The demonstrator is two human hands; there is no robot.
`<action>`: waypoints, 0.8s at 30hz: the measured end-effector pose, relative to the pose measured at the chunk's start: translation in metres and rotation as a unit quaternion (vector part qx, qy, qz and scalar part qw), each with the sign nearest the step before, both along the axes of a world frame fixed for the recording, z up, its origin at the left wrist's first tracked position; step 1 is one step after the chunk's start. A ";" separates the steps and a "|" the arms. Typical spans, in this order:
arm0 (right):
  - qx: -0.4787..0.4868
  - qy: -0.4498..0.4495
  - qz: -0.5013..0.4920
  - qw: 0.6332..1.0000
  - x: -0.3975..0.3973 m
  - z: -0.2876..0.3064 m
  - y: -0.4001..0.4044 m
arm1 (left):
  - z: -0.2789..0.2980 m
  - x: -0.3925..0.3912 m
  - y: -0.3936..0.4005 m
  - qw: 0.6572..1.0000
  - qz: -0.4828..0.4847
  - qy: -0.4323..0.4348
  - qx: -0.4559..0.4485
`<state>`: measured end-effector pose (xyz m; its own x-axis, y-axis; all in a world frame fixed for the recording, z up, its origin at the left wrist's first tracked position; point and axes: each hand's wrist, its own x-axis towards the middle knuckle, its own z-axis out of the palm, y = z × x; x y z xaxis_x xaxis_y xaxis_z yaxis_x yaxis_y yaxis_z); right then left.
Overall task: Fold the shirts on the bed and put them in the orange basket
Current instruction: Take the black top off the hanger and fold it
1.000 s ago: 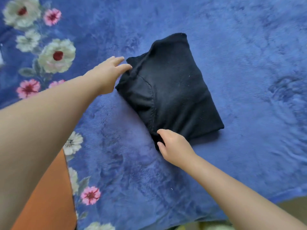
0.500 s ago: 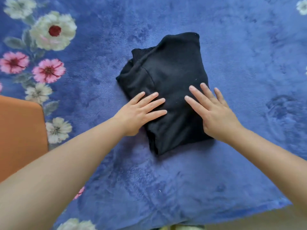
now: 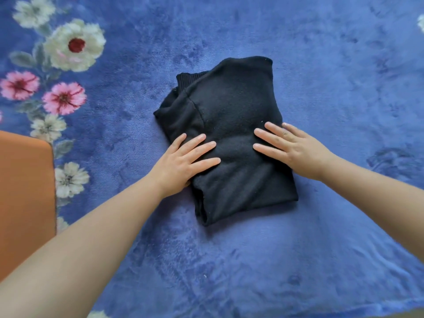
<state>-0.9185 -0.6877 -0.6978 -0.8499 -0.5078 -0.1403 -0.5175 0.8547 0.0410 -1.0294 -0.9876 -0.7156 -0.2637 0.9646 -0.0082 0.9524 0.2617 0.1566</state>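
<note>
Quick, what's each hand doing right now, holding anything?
Left hand: open, fingers flat on the black shirt, holding nothing.
Right hand: open, fingers flat on the shirt too.

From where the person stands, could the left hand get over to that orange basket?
Probably yes. The left hand lies flat on the folded black shirt, holding nothing, and only bare blue blanket separates it from the orange basket.

We are seeing soft, even daylight brightening the blue blanket. The black shirt is casting only a faint shadow. The forearms are stretching and bending at the lower edges.
</note>
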 end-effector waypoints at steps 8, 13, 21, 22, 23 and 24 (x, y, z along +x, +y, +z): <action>-0.039 0.015 -0.029 0.999 -0.001 0.000 -0.006 | 0.004 0.011 0.012 0.998 0.053 -0.019 0.016; -0.145 -0.158 -0.077 0.974 -0.011 0.029 0.001 | 0.033 0.005 0.015 0.971 0.126 -0.205 0.019; -0.417 -0.380 -0.368 0.739 0.005 0.077 -0.009 | 0.074 0.009 0.006 0.762 0.361 -0.537 -0.028; -0.443 -0.366 -0.420 0.703 0.005 0.077 -0.014 | 0.079 0.012 0.009 0.731 0.397 -0.555 -0.022; -0.467 -0.349 -0.460 0.669 0.003 0.075 -0.020 | 0.078 0.014 0.013 0.696 0.426 -0.578 0.009; -0.493 -0.329 -0.497 0.634 0.001 0.073 -0.026 | 0.076 0.016 0.019 0.657 0.450 -0.603 0.051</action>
